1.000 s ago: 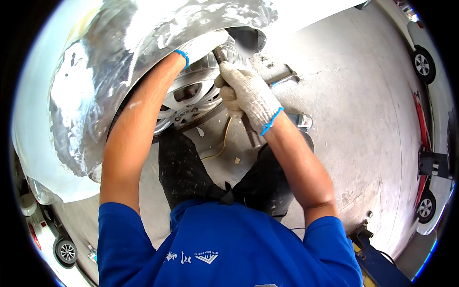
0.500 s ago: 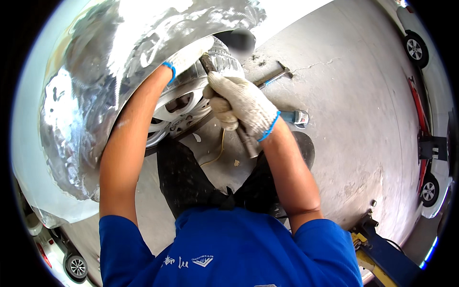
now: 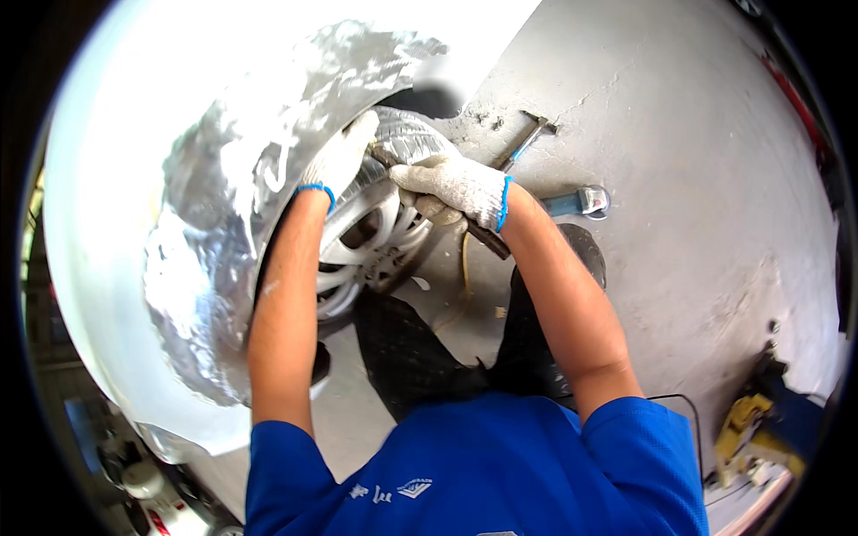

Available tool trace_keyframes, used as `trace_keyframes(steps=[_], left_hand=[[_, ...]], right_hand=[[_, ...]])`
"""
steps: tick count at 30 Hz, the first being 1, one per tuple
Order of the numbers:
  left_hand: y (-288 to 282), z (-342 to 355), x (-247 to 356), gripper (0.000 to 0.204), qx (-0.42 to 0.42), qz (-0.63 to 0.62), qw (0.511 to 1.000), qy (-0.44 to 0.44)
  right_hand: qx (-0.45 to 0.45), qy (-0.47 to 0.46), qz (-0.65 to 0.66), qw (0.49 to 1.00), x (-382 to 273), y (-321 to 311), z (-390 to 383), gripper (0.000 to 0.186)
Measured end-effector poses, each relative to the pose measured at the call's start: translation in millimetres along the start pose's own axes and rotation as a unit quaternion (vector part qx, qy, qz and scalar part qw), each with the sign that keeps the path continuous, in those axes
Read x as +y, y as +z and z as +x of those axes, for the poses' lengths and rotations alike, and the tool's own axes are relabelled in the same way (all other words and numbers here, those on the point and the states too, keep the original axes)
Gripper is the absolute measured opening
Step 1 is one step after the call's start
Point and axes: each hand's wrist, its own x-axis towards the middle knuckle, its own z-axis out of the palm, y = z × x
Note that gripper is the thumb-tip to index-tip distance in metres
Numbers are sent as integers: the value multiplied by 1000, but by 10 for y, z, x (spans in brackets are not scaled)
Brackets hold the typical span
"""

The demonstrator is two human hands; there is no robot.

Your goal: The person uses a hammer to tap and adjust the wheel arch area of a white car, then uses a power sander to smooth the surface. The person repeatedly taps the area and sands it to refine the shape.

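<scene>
My right hand (image 3: 456, 188), in a white knit glove with a blue cuff, is closed round a dark metal bar (image 3: 489, 239). The bar slants from the tyre (image 3: 407, 134) down to the right, its upper end close to the wheel arch. My left hand (image 3: 338, 161), gloved the same way, reaches in under the edge of the bare-metal fender (image 3: 210, 259). Its fingers are partly hidden there, so their grip does not show. Below both hands is the silver wheel (image 3: 386, 237), still under the car body.
A hammer (image 3: 529, 141) lies on the concrete floor (image 3: 688, 196) to the right. Nearer is a blue and silver power tool (image 3: 581, 202). A yellow and blue piece of equipment (image 3: 751, 429) stands at the lower right. A thin yellowish cord (image 3: 466, 277) runs between my legs.
The view has shifted, so the fender and wheel appear lower and further right. The bar has tilted flatter in my right hand. My left hand stays at the arch edge.
</scene>
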Motion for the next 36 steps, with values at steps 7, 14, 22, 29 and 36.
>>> trace_keyframes(steps=[7,14,22,29,36], left_hand=[[212,42,54,75,117,-47,991,45],[118,84,110,67,71,-71,994,35],[141,135,-13,66,42,-100,994,6],[124,85,-48,69,60,-13,996,64],[-5,-126,-26,61,61,-21,997,42]], right_hand=[[73,0,-129,989,-193,-134,-196,45],[167,-74,-167,969,-40,84,-85,52],[151,-79,-117,978,46,170,-10,48],[110,-9,-153,982,-119,25,-138,53],[97,5,-109,989,-87,293,-156,47]])
